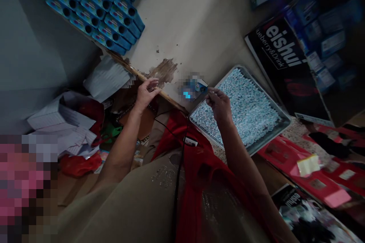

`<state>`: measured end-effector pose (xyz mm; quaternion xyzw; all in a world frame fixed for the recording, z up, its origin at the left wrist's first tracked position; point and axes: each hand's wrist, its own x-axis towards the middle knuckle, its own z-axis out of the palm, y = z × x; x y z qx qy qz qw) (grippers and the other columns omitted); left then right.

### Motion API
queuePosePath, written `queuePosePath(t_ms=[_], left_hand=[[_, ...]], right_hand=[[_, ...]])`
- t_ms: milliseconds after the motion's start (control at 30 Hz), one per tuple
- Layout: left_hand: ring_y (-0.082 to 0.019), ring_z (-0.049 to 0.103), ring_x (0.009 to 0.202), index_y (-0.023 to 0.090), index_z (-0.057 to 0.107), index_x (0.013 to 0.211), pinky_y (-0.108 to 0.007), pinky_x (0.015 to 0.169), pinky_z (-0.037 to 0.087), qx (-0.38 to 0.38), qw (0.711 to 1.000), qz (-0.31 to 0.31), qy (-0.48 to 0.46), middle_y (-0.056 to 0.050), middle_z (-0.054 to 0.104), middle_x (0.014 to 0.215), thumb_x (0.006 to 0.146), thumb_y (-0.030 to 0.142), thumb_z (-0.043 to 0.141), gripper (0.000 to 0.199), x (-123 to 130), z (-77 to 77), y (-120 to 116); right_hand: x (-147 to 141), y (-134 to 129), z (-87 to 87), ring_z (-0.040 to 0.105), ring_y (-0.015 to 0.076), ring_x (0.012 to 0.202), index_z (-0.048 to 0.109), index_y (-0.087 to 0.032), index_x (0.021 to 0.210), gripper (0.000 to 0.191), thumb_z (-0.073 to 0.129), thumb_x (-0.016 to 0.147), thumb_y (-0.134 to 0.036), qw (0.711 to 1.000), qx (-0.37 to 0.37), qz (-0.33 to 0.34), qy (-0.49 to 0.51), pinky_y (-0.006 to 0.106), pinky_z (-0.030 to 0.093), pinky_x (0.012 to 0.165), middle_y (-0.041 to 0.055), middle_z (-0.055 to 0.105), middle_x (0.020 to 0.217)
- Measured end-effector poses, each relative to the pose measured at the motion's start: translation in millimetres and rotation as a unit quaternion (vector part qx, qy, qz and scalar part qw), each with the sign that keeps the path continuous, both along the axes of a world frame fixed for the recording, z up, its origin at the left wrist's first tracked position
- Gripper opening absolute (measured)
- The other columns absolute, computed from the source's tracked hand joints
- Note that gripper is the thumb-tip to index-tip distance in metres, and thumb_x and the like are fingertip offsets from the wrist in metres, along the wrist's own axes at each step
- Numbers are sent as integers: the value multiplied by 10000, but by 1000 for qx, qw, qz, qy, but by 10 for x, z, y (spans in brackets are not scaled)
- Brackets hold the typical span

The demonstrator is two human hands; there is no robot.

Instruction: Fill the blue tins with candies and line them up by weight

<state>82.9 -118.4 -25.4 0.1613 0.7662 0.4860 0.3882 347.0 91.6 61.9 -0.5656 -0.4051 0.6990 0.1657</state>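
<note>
My left hand [146, 92] is at the table's wooden front edge, fingers apart, with nothing visible in it. Close to the metal tray [269, 136], my right hand [219, 103] has thumb and fingers pinched at the edge of a small blue box [201, 85]. Part of that box is blurred by a pixel patch, so its shape is unclear. Small pale blue and white pellets [248, 106] fill the tray. The pale tabletop [196, 34] has a worn brown patch beyond my left hand.
Stacked blue boxes with round holes [94, 7] stand at the far left. On the right is a large black carton [291, 60] holding blue packs. White folded papers [65, 117] are piled lower left. Red plastic crates [316, 182] are lower right. A dark cable hangs before me.
</note>
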Motion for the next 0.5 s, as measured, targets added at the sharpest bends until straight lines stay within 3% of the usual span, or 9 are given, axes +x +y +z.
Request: queuePosePath(t_ms=[300, 500], left_hand=[[-247, 811, 1162, 223, 802, 1205, -361, 1017, 674, 8, 999, -26, 25, -79, 841, 1212, 797, 181, 870, 416, 3, -21, 176], [-240, 812, 1112, 224, 800, 1195, -338, 946, 678, 0, 999, -36, 17, -68, 837, 1161, 760, 169, 879, 445, 43, -8, 213]], right_hand=[[-11, -35, -12, 580, 173, 653, 895, -267, 1091, 206, 796, 930, -349, 979, 163, 109, -59, 307, 462, 656, -37, 707, 704], [-36, -27, -31, 538, 172, 650, 893, -246, 1120, 262, 826, 891, -352, 969, 184, 143, -84, 329, 438, 703, -52, 650, 681]])
